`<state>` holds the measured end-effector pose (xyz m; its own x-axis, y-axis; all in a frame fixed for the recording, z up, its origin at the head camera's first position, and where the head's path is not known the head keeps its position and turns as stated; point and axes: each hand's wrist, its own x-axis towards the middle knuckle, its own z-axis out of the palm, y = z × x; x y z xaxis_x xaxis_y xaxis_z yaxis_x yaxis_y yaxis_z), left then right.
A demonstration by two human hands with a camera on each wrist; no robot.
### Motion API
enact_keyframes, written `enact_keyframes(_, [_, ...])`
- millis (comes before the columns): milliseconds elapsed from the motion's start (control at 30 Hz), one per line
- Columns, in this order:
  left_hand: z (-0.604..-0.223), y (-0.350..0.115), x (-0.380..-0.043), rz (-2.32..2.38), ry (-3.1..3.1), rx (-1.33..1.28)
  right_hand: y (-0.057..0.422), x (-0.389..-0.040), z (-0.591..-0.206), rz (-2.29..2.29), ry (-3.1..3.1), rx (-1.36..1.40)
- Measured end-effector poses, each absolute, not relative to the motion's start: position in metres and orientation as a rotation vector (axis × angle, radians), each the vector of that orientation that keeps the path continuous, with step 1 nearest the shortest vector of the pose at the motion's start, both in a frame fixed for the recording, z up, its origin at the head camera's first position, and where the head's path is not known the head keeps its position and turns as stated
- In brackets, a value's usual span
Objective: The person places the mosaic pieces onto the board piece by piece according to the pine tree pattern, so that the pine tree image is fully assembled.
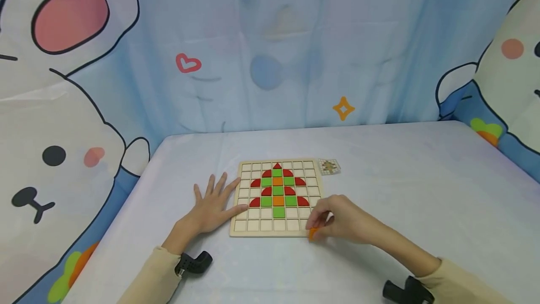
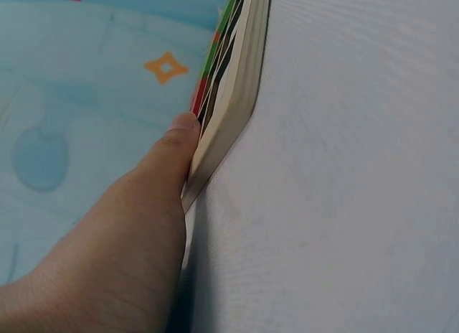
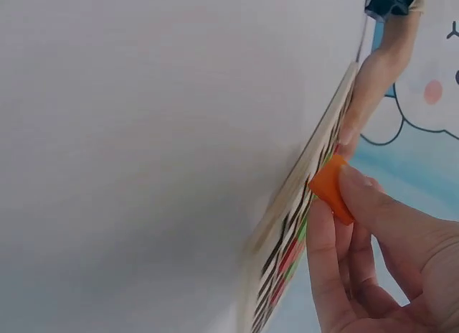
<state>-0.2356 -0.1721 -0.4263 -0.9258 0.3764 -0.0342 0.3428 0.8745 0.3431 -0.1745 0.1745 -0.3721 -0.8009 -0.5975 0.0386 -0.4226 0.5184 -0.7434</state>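
A wooden grid board (image 1: pixel 247 225) lies on the table, with red, green and orange tiles set in its cells in a tree-like pattern. Between thumb and fingers, my right hand (image 1: pixel 343 219) pinches an orange tile (image 3: pixel 330 187) at the board's lower right corner; in the head view that orange tile is partly hidden by the fingers. My left hand (image 1: pixel 213 208) lies with spread, straight fingers at the board's left edge. Its thumb (image 2: pixel 184 123) touches the board's rim in the left wrist view.
A small patterned card (image 1: pixel 329 167) lies just beyond the board's upper right corner. White cloth covers the table (image 1: pixel 422 191). Behind it hangs a blue curtain (image 1: pixel 295 83) with cartoon figures. Each wrist carries a black camera mount (image 1: pixel 195 263).
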Motion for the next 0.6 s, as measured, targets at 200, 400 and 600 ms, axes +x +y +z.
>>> enact_keyframes(200, [-0.427, -0.171, -0.236, 0.516, 2.944, 0.563, 0.137, -0.194, -0.372, -1.179, 2.553, -0.931])
enact_keyframes(400, [-0.428, -0.169, -0.239, 0.486, 2.952, 0.547, 0.118, -0.201, -0.379, -1.186, 2.582, -0.927])
enact_keyframes(600, [-0.428, -0.171, -0.239, 0.472, 2.954, 0.526, 0.105, -0.201, -0.382, -1.164, 2.602, -0.923])
